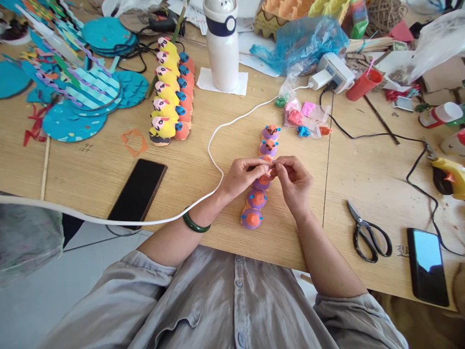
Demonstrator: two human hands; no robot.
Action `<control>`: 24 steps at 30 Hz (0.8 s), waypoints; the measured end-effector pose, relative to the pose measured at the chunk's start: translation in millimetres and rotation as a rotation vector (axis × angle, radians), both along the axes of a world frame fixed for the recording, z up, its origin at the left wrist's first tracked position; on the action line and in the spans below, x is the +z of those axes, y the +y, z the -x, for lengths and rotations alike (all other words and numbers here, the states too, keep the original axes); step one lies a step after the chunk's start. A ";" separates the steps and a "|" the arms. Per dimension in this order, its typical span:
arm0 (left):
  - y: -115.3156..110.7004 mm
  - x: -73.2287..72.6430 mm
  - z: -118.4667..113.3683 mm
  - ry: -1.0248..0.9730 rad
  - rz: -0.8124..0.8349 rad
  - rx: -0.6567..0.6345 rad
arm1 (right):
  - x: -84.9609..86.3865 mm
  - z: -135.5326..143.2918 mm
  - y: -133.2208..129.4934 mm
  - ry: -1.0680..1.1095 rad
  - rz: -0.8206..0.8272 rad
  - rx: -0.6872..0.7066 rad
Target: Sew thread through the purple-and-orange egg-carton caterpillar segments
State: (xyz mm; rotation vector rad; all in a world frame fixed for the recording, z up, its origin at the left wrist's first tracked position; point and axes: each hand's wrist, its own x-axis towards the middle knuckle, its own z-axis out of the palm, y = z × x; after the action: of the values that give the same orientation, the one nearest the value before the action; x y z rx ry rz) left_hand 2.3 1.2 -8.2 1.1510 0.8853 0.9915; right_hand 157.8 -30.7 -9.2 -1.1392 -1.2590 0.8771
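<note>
My left hand (244, 175) and my right hand (293, 183) meet at the fingertips over a row of small purple and orange clay figures (257, 198). Both hands are closed in a pinch. A tiny dark bit shows between the fingertips, too small to name. The two far figures (270, 147) have dark eye marks and blue ears; the near ones show plain orange faces with blue ears. Part of the row's middle is hidden behind my fingers.
A white cable (218, 128) loops past my left wrist. Black scissors (366, 232) and a phone (428, 266) lie right; another phone (138, 190) lies left. Yellow and orange clay figures (170, 94), a white bottle (223, 53) and clay packets (301, 114) stand farther back.
</note>
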 end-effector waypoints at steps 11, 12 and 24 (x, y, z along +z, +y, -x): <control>2.7 -4.7 2.8 0.039 -0.063 -0.030 | 0.8 -1.4 0.0 0.000 -0.029 0.022; 2.7 -4.5 2.5 0.046 -0.056 -0.024 | 0.6 -1.6 -0.1 -0.008 -0.030 0.021; 1.9 -3.8 2.7 0.050 -0.033 -0.037 | -0.3 -1.8 -1.3 -0.053 -0.032 0.022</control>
State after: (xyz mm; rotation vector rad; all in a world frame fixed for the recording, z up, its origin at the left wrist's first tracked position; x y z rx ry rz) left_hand -0.3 3.1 -12.1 1.2209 0.8875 0.9539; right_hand 159.6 -32.0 -9.5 -1.1311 -1.3268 0.8448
